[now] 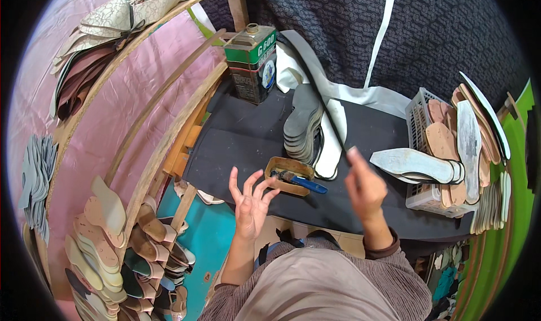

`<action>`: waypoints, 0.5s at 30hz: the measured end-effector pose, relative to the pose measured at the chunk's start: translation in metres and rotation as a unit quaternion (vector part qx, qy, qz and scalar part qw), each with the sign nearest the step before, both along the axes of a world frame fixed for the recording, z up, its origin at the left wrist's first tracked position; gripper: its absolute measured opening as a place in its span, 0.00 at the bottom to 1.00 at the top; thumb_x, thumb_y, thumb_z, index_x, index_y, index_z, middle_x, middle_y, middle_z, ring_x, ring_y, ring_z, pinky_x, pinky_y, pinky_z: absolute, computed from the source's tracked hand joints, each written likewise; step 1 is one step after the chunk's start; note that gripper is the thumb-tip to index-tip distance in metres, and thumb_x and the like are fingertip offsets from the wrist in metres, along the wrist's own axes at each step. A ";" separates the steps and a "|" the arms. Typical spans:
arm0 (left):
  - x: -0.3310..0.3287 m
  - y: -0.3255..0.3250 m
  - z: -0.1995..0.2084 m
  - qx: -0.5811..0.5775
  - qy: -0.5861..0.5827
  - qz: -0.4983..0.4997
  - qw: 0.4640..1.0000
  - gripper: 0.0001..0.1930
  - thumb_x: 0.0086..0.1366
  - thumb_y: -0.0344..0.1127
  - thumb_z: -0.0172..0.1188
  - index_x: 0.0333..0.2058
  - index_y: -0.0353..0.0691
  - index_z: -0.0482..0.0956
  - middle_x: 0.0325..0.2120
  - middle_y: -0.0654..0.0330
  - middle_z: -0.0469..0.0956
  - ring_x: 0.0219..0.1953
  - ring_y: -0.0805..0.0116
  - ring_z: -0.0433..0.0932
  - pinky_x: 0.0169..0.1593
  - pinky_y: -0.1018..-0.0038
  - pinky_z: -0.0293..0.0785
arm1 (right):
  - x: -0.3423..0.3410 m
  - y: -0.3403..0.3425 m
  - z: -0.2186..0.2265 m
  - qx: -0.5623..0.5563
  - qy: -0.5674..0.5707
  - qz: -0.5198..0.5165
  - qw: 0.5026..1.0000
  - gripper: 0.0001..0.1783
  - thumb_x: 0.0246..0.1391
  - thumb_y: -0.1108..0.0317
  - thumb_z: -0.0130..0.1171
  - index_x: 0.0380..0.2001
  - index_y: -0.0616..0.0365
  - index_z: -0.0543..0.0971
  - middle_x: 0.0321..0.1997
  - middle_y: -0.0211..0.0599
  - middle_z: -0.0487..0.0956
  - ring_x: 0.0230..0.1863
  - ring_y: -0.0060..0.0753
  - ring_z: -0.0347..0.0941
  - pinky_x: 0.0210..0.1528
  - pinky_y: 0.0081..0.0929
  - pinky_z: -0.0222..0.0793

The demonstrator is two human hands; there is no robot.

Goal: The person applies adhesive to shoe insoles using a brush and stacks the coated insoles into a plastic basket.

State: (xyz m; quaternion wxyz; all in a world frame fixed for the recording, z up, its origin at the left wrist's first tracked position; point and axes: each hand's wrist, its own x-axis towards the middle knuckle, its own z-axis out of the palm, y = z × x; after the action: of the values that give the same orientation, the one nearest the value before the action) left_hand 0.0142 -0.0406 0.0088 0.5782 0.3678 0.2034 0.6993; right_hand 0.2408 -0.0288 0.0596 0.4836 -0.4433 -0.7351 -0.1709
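Observation:
My right hand (366,188), slightly blurred, is closed on the end of a long thin black strip (320,98). The strip runs up and left from my fingers, over the dark tabletop, to a pale sheet at the back. My left hand (249,205) holds nothing; its fingers are spread, palm up, just left of a small brown tray (268,166). Across that tray lies a brush with a blue handle (307,182). Behind it stands a stack of grey sole-shaped pieces (300,126). A white sole piece (330,149) with a dark edge rests beside the stack, partly under the strip.
A green-and-dark metal can (252,64) stands at the back left. On the right, a white plastic basket (416,115) holds tan and pale soles. Wooden racks with shoes (149,222) line the left. A patterned dark cloth (445,33) hangs behind the table.

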 end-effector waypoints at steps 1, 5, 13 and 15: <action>-0.005 0.000 0.002 -0.018 -0.030 -0.062 0.997 0.42 0.55 0.61 0.57 0.63 0.56 0.47 0.60 0.49 0.52 0.62 0.43 0.53 0.58 0.48 0.60 | -0.009 -0.006 0.006 0.026 -0.077 0.059 0.995 0.28 0.37 0.81 0.60 0.48 0.65 0.74 0.40 0.44 0.80 0.26 0.31 0.76 0.27 0.23 0.70; -0.012 0.003 0.017 -0.042 -0.115 -0.056 0.991 0.39 0.58 0.63 0.49 0.62 0.50 0.49 0.60 0.49 0.52 0.63 0.41 0.50 0.58 0.41 0.58 | -0.049 -0.015 0.003 -0.028 -0.148 0.285 0.947 0.17 0.46 0.73 0.54 0.42 0.59 0.78 0.42 0.37 0.79 0.44 0.32 0.77 0.44 0.24 0.74; -0.048 0.009 -0.003 -0.105 -0.175 0.020 0.979 0.32 0.64 0.62 0.38 0.59 0.47 0.57 0.52 0.54 0.66 0.48 0.58 0.70 0.49 0.47 0.68 | -0.030 0.004 0.004 -0.227 -0.137 0.299 0.917 0.29 0.42 0.51 0.62 0.49 0.50 0.73 0.51 0.37 0.72 0.54 0.43 0.67 0.52 0.40 0.65; -0.059 0.008 -0.010 -0.097 -0.159 0.035 0.982 0.35 0.62 0.67 0.37 0.59 0.49 0.58 0.51 0.53 0.67 0.43 0.57 0.73 0.42 0.50 0.72 | -0.014 0.007 0.004 -0.296 -0.104 0.205 0.927 0.31 0.43 0.51 0.61 0.51 0.50 0.71 0.48 0.41 0.73 0.50 0.47 0.68 0.50 0.40 0.65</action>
State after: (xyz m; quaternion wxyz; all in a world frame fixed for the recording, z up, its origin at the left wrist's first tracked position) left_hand -0.0447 -0.0324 -0.0011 0.6111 0.1863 0.1883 0.7459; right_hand 0.2269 -0.0219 0.0641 0.2754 -0.3858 -0.8734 0.1117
